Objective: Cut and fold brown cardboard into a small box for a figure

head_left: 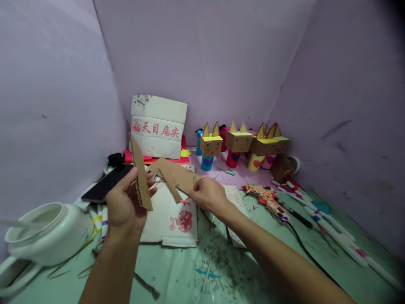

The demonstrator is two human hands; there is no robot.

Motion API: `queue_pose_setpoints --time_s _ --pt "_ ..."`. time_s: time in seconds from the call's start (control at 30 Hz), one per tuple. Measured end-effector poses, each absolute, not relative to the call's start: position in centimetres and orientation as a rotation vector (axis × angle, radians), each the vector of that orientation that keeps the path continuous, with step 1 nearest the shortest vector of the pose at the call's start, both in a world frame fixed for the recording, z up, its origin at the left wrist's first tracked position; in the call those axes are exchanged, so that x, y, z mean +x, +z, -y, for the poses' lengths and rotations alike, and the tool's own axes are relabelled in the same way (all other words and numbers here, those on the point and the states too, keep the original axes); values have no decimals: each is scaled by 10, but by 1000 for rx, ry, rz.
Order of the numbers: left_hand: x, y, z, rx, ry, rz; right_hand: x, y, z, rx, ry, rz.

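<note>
My left hand [122,200] grips a brown cardboard strip [141,177] upright between thumb and fingers, its corrugated edge showing. Lower right of centre, my right hand [209,194] is closed in a pinch at the right end of a larger brown cardboard piece [172,169]. Whatever sits between those fingertips is hidden. Another narrow cardboard strip [170,185] lies slanted across the larger piece. Underneath is a flattened white carton [155,230] with red print. A silver metal tip [155,173] shows beside the strip.
A white teapot-like pot [47,232] and a black phone [107,183] are on the left. Cardboard-headed cat figures [211,147] stand at the back. A patterned glue gun [268,200] with a cord and several markers [335,234] lie right. A white carton panel [158,114] leans behind.
</note>
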State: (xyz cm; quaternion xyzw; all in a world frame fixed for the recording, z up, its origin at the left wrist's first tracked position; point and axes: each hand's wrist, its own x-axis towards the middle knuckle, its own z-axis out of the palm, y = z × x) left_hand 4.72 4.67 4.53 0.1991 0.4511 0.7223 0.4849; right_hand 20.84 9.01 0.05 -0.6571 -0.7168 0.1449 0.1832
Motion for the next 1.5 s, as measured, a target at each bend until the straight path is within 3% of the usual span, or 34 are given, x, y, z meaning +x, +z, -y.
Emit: queue_pose_setpoints --time_s 0.13,0.7,0.8,0.9,1.0,1.07,1.27,1.5 --pt "45 51 -43 471 1780 -1086 200 0 -102 -1900 326 2084" --pt "61 55 -35 576 1794 -1085 152 -1 -70 -1517 616 2350" --pt "72 73 -17 721 1731 -1133 163 4 -31 -1219 845 2536" --pt "86 92 1 914 1551 -1203 179 3 4 -623 1222 2721" --pt "107 99 2 1053 1290 -1208 203 4 22 -409 1280 2709" --pt "125 93 -10 1123 1164 -1144 226 11 24 -613 1167 2664" --pt "179 52 -77 1271 1162 -627 312 17 -4 -1850 572 2104" --pt "200 4 -81 1245 1051 -435 331 -5 -21 -2181 506 1892"
